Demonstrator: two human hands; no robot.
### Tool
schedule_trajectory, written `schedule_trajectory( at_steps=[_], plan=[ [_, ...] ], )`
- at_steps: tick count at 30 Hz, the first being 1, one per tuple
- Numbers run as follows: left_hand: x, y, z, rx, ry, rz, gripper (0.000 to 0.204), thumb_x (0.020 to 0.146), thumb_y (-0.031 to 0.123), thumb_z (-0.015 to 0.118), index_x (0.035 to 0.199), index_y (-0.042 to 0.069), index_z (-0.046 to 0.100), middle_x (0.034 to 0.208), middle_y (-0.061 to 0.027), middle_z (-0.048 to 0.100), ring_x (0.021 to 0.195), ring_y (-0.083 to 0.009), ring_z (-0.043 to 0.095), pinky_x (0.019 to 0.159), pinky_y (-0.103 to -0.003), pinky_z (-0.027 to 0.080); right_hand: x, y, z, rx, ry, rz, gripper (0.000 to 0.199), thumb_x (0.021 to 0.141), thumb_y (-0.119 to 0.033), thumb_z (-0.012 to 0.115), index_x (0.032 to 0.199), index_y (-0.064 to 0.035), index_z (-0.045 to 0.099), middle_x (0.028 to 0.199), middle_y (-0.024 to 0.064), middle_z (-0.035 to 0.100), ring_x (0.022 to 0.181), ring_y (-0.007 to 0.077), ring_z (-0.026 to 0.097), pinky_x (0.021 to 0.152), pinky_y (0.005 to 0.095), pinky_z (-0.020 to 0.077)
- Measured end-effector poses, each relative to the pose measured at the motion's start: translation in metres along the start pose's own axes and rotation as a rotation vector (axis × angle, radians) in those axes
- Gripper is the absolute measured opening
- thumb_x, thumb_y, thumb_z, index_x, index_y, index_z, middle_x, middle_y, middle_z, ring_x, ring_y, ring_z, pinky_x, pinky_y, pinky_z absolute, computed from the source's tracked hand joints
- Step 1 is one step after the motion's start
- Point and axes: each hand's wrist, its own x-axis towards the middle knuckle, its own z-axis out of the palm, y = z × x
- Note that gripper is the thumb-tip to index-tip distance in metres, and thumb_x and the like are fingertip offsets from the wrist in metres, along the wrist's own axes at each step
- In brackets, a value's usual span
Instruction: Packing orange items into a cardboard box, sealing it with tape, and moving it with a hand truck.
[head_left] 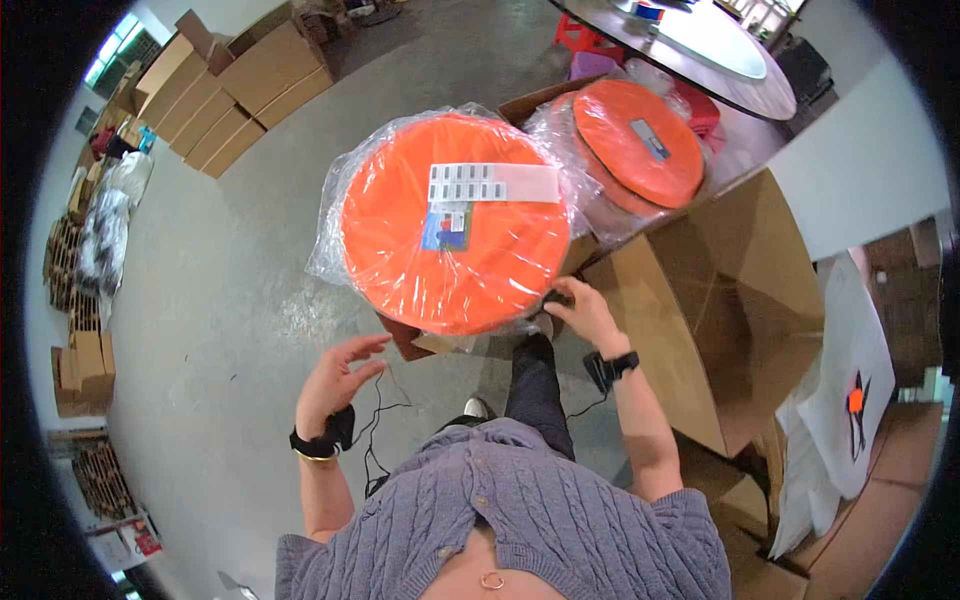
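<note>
A round orange cushion (400, 250) in a clear plastic bag lies in front of me, on top of a cardboard box that shows only in part below it. On its top sits a strip of white barcode labels (466, 183), with a small blue card (446, 230) just under it. My left hand (345, 376) hovers near the cushion's lower left edge, fingers stretched and thumb apart, holding nothing. Close to the lower right edge is my right hand (588, 312), its fingers curled with a gap to the thumb. Whether it touches the plastic I cannot tell.
More bagged orange cushions (630, 140) lie in a box at the back right, below a round table (690, 50). An open cardboard box (690, 330) stands to my right, near white sheeting (835, 420) with scissors (857, 410). Stacked cartons (235, 90) stand far left.
</note>
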Motion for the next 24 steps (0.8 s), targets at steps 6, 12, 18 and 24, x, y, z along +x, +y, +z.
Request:
schedule_trajectory(
  at_steps=[6,12,18,24],
  plan=[
    [0.081,0.01,0.017,-0.202,0.028,-0.168,0.039,0.081,0.008,0.065,0.12,0.005,0.056,0.107,-0.007,0.063,0.1,-0.0165,0.058,0.086,-0.031,0.044,0.221,0.034,0.004,-0.152,-0.048,-0.176,0.065,0.067,-0.035,0.076,0.118,-0.002,0.051,0.109,0.0226,0.058,0.103,0.037,0.054,0.089,0.0425,0.0438],
    [0.156,0.033,0.039,-0.128,0.054,-0.282,0.041,0.083,0.009,0.063,0.123,0.006,0.054,0.108,-0.0082,0.063,0.104,-0.0178,0.057,0.089,-0.031,0.044,0.363,0.047,0.024,-0.478,0.011,-0.242,0.075,0.06,-0.039,0.08,0.119,-0.0038,0.049,0.111,0.0176,0.059,0.102,0.0339,0.056,0.095,0.0455,0.0379],
    [0.205,0.034,0.053,-0.232,0.018,-0.335,0.039,0.084,0.009,0.062,0.122,0.004,0.054,0.111,-0.008,0.062,0.104,-0.0179,0.057,0.091,-0.031,0.044,0.391,0.041,0.019,-0.549,-0.45,-0.04,0.063,0.059,-0.042,0.077,0.104,-0.0014,0.058,0.091,0.017,0.065,0.09,0.0313,0.062,0.082,0.0437,0.0439],
    [0.232,-0.031,0.077,-0.415,0.134,-0.34,0.049,0.09,0.009,0.056,0.136,0.008,0.037,0.118,-0.0128,0.055,0.106,-0.0167,0.055,0.091,-0.028,0.045,0.305,0.036,-0.003,0.441,-0.647,0.342,0.037,0.072,-0.023,0.072,0.097,0.0038,0.063,0.093,0.0096,0.066,0.08,0.0154,0.063,0.071,0.0299,0.0484]
  ],
)
